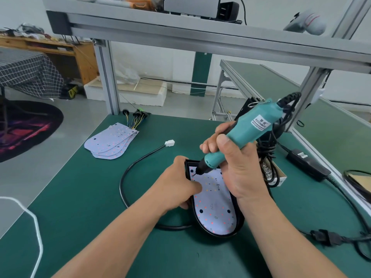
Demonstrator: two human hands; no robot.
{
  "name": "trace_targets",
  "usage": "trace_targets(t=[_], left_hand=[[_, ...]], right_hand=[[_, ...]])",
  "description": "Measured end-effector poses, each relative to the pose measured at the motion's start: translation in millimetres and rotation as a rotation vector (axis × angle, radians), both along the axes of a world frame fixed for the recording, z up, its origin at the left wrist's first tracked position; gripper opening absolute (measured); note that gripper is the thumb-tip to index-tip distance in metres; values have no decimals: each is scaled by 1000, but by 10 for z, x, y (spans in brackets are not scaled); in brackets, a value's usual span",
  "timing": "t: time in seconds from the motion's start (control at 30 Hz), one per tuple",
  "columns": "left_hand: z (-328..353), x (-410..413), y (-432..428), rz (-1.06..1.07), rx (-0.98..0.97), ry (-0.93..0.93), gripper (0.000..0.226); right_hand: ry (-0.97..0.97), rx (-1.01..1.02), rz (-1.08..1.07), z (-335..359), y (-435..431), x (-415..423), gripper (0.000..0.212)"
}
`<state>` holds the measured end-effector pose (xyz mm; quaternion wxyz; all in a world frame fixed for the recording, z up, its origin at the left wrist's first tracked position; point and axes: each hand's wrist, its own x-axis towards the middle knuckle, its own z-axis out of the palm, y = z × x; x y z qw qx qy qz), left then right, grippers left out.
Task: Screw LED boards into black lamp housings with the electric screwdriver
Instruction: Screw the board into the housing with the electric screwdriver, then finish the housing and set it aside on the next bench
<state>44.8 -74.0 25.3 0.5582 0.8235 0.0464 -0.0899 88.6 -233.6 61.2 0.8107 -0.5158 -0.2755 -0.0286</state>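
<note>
While the bit of the electric screwdriver [247, 133] is set at a slant against the 11 o'clock corner of the LED board [216, 209], a slip is judged the main risk: from that tilt the bit could be thrown out of the screw head and dragged across the board, or the screw driven in crooked. The tool's teal body is wrapped by the fingers of the right hand [236, 167]. The black lamp housing [240, 218] is clasped at its 9 o'clock edge by the left hand [180, 183]; were that hold loosened, the housing could be turned on the worktop [100, 197]. The board is seen as a pale, round-ended plate dotted with red and yellow LEDs, seated inside the housing near the worktop's middle, at 5 o'clock from a stack of spare boards [110, 143].
</note>
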Motion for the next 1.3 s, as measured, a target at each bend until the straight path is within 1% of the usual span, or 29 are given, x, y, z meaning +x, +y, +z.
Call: trace_targets(t=[0.17,0.23,0.33,0.43,0.5,0.57,0.7,0.83,0.93,1.03,1.1,1.3], left_hand=[[6,6,6,-2,-47,6,42],[0,0,0,-1,-54,7,42],[-13,0,-4,9,-57,11,40],[-15,-5,15,33,-113,28,39],[-14,-10,26,48,-167,41,37],[-15,-8,19,62,-211,44,31],[-25,11,13,116,-243,28,27],[-60,52,36,166,-249,22,32],[-87,72,58,155,-258,24,31],[-94,91,84,145,-276,18,32],[-94,95,92,147,-292,23,34],[-118,114,95,144,-334,12,35]], right_hand=[[0,36,12,37,-97,-34,28],[-28,28,8,54,-116,-67,31],[-87,-17,-29,94,-159,-101,28],[-113,-20,-62,156,-243,-85,28],[-52,7,-106,199,-331,-63,22],[50,-4,-207,236,-472,-25,18],[191,-223,-441,282,-941,128,14],[394,-309,-535,228,-1509,229,20],[490,-536,-603,84,-1843,277,22],[512,-721,-658,-40,-2041,320,14],[504,-828,-663,-95,-2082,349,12],[360,-1257,-745,-216,-2111,415,23]])
